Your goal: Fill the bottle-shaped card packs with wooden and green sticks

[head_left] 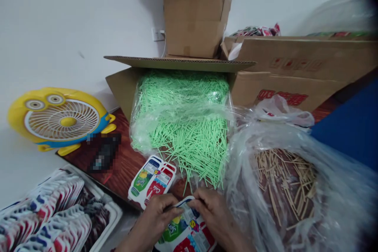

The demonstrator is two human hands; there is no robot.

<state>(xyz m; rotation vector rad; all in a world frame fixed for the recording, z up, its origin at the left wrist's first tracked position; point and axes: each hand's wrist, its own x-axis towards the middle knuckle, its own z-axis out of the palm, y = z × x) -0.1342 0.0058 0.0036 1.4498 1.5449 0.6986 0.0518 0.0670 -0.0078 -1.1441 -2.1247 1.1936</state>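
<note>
My left hand (156, 214) and my right hand (215, 212) both pinch the top edge of a bottle-shaped printed packet (184, 230), with Sprite- and cola-style pictures in green, red and dark blue. Its lower part runs out of view at the bottom edge. Whether a small stick is between the fingers is hidden. Just beyond my left hand, similar printed packets (152, 181) lie on the dark red wooden table (121, 181). Ahead of my hands, thin light-green sticks (191, 138) spill from a clear plastic bag inside an open cardboard box (122, 86).
At the right, a clear plastic bag (330, 189) holds tan sticks (280, 181). A white tray (113, 214) of packed printed packets stands lower left. A yellow cartoon fan (67, 120) and a blurred dark object (104, 151) are behind it. Cardboard boxes (195, 19) stack at the back.
</note>
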